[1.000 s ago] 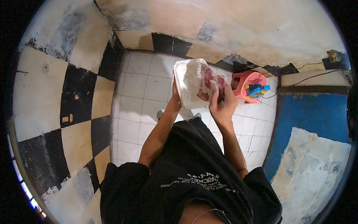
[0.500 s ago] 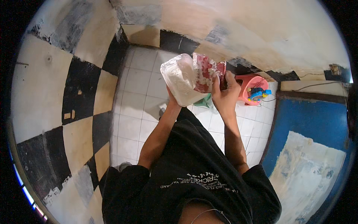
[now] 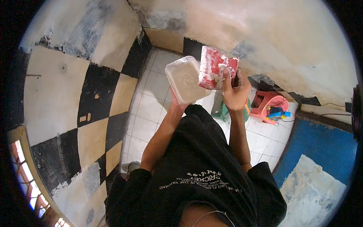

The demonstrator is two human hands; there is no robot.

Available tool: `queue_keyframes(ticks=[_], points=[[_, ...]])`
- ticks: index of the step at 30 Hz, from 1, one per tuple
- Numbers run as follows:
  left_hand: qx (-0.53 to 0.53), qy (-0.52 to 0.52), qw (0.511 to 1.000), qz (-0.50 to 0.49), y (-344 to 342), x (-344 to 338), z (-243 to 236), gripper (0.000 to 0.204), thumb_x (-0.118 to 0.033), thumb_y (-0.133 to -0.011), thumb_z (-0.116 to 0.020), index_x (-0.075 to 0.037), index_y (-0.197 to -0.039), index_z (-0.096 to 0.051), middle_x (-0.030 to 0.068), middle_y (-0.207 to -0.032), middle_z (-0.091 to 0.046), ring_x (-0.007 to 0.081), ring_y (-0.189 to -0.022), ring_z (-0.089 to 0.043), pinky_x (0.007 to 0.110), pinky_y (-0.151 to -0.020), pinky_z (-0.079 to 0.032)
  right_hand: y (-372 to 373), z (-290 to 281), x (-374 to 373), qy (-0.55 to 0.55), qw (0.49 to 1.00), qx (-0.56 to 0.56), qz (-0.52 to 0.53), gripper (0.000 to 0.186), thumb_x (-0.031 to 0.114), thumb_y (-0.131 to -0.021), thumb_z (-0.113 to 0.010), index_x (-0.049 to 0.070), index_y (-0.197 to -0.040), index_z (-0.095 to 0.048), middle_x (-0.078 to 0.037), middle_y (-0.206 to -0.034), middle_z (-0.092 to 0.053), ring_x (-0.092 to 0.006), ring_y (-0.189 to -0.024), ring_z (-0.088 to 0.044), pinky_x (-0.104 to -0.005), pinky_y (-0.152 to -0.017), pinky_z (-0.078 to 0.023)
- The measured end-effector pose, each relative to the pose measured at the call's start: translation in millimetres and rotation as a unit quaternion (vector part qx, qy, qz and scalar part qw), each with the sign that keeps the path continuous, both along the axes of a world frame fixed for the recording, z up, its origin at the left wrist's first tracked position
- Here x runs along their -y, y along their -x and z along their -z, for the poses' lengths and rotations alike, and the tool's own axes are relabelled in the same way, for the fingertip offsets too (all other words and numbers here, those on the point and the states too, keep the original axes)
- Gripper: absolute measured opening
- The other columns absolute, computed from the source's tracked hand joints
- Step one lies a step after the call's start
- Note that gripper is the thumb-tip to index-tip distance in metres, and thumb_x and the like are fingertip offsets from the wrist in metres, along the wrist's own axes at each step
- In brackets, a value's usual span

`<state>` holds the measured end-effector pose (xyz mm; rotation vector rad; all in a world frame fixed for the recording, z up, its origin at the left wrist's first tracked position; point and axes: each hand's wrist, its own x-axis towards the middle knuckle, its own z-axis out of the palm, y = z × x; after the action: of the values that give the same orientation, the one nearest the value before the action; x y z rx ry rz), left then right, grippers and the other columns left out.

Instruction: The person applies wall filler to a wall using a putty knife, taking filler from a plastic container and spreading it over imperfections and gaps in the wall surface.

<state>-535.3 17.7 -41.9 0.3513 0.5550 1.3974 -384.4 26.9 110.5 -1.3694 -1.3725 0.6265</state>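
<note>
My left hand (image 3: 177,100) supports a pale, square-cornered plastic tub (image 3: 184,75) from below and behind, with smooth off-white paste inside. In my right hand (image 3: 236,87) is a red, flat spreading blade (image 3: 210,66) smeared with white paste, my thumb pressed on its face. The blade is held up at the upper right of the tub, over its right rim. Whether the two touch is hard to tell. Part of my left hand's fingers is hidden behind the tub.
A pink plastic stool (image 3: 261,104) with a blue-and-yellow device (image 3: 276,114) and cable stands right, near a green item (image 3: 220,110) on white tiles (image 3: 141,109). Patchy checkered walls (image 3: 94,83) enclose left and front; a blue panel (image 3: 317,134) is right, a window (image 3: 26,174) lower left.
The red blade has risen from over the tub to its upper right, uncovering more paste. The view has shifted, showing more window and green item.
</note>
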Motion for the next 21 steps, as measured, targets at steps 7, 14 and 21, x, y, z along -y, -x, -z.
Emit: queue_keyframes(ticks=[7,14,21], points=[[-0.262,-0.069,0.962,-0.041,-12.7,-49.0,13.8,0.068,-0.063,-0.087,-0.031,-0.014,-0.133,-0.036,0.0095,-0.130,-0.044,0.0265,-0.115,-0.047,0.045,-0.097,-0.040,-3.9,-6.2,-41.7,-0.028,0.995,-0.089,-0.030,0.007,0.004,-0.084,-0.058,-0.001,-0.080,-0.057,0.001,-0.065,-0.053,-0.0033,-0.059,-0.040,-0.0193,-0.050,-0.032],[0.098,0.075,0.992,0.022,8.7,-99.1,-31.5,0.079,-0.072,-0.081,-0.030,-0.015,-0.136,-0.032,0.0084,-0.130,-0.045,0.0268,-0.115,-0.049,0.046,-0.096,-0.042,-2.2,-6.9,-77.2,0.026,0.999,0.003,-0.038,0.006,0.006,-0.088,-0.056,0.001,-0.088,-0.059,0.004,-0.071,-0.053,-0.0015,-0.063,-0.042,-0.0170,-0.055,-0.035],[0.150,0.040,0.985,0.077,45.4,-140.8,-23.1,0.077,-0.070,-0.082,-0.030,-0.015,-0.136,-0.033,0.0087,-0.129,-0.046,0.0268,-0.114,-0.050,0.045,-0.093,-0.045,38.7,-21.4,-116.3,-0.029,0.999,0.005,0.032,0.007,0.006,-0.082,-0.057,-0.001,-0.079,-0.057,-0.005,-0.058,-0.051,-0.0061,-0.051,-0.041,-0.0236,-0.046,-0.034]])
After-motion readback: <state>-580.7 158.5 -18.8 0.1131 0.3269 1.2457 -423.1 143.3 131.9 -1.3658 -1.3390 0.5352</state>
